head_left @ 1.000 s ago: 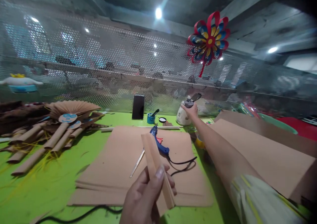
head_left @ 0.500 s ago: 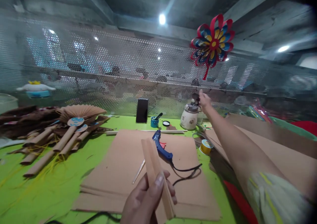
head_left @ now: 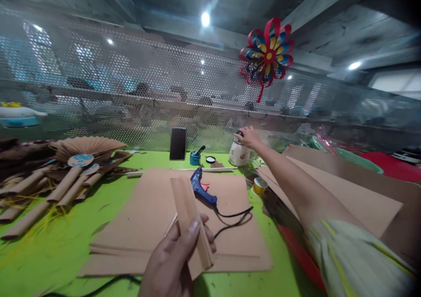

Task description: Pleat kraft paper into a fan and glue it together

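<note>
My left hand [head_left: 174, 257] is closed round a folded strip of brown paper [head_left: 189, 220], held upright over a stack of brown paper sheets [head_left: 158, 213]. My right hand [head_left: 250, 137] reaches far forward and rests on the top of a white jar [head_left: 237, 153] at the back of the green table [head_left: 49, 249]; its fingers curl over the lid. A blue glue gun [head_left: 201, 189] with a black cord lies on the sheets, between the two hands.
A black phone [head_left: 178, 143], a small blue pot [head_left: 194, 157] and a yellow tape roll [head_left: 259, 185] stand near the jar. Rolled and fanned brown paper pieces [head_left: 66, 174] lie at the left. Large brown sheets [head_left: 345, 196] lie at the right. A paper flower [head_left: 267, 56] hangs on the mesh screen.
My right hand lifted off the jar, held its lid raised, then came back down onto the top of the jar. My left hand keeps holding the folded strip.
</note>
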Motion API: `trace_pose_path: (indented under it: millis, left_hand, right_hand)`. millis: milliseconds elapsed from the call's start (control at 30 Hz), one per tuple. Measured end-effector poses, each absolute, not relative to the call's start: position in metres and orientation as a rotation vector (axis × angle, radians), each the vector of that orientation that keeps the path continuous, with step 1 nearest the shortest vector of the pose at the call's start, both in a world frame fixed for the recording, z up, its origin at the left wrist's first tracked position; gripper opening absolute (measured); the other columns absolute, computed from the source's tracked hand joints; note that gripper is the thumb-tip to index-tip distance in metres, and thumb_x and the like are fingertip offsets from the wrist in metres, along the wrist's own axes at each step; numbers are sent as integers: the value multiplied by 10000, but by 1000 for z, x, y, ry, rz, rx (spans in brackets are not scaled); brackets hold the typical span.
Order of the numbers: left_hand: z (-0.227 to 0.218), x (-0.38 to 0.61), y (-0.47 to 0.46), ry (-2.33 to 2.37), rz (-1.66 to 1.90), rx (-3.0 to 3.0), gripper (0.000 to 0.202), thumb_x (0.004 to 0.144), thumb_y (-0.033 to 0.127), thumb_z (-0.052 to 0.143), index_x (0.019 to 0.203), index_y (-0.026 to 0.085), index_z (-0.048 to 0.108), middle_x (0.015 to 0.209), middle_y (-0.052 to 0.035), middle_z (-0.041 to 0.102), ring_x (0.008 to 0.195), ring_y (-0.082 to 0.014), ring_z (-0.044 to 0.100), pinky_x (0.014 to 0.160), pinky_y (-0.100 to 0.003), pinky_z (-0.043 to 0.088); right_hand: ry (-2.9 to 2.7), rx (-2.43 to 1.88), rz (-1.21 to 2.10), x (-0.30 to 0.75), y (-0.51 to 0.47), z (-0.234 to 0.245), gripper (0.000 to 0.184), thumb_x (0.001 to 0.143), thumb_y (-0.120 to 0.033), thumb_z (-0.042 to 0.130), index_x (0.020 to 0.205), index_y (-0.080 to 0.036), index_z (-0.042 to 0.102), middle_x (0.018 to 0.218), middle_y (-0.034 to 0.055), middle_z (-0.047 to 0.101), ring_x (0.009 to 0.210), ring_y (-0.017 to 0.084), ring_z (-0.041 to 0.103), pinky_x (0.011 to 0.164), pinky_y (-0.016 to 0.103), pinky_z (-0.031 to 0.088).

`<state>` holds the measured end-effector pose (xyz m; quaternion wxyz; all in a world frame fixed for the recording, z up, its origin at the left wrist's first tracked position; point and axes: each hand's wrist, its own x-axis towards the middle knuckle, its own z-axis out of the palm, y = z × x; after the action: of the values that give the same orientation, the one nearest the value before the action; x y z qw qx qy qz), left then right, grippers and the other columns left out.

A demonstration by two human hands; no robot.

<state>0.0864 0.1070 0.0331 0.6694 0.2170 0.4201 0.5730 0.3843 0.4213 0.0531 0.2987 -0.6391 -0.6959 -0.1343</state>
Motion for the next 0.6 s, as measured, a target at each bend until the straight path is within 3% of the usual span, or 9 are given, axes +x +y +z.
trace_pose_path:
  millis: [200,267,333,433,533,600]
  left_hand:
    - [34,89,109,973,1389,558,247,624,315,733,792,144,674,688,-29,641,650,-157,562,582,-244,430]
    - [34,88,109,938,1400,562,228,657,313,713,804,145,670,686,-20,635,641,-142,550,585,-233,424]
    - [33,88,109,900,1399,557,218,690,325,694,810,144,669,655,-10,623,610,-129,530,596,-227,423]
    - [31,88,109,853,1369,591,209,693,334,702,771,143,669,628,-8,618,590,-126,521,591,-219,417]
    - [26,89,110,765,1302,671,224,670,342,722,769,147,673,650,-13,631,599,-141,541,595,-233,420]
    - [21,90,112,713,1259,730,262,666,358,719,820,151,675,687,-18,643,626,-157,559,612,-249,427]
  right_hand:
    - [-1770,-1680,-282,354,380,67,547,783,-489,586,1178,-114,549,1283,187,482,1194,354,341,963,489,278]
    - [-1761,-1631,-197,335,354,67,472,842,-455,514,1139,-94,580,1204,191,539,1148,333,417,936,461,325]
    - [-1813,-1575,-38,311,317,60,442,883,-474,428,949,-109,668,957,148,648,931,272,568,822,403,421]
    - [-1946,-1434,311,275,247,42,517,883,-556,374,790,-157,690,699,65,661,644,175,606,627,313,478]
    - [-1801,-1061,1197,248,180,26,466,837,-560,482,841,-142,685,730,75,657,653,164,598,636,320,476]
    - [-1721,-959,1333,236,152,18,452,837,-555,488,795,-147,679,714,51,623,654,147,562,642,301,451]
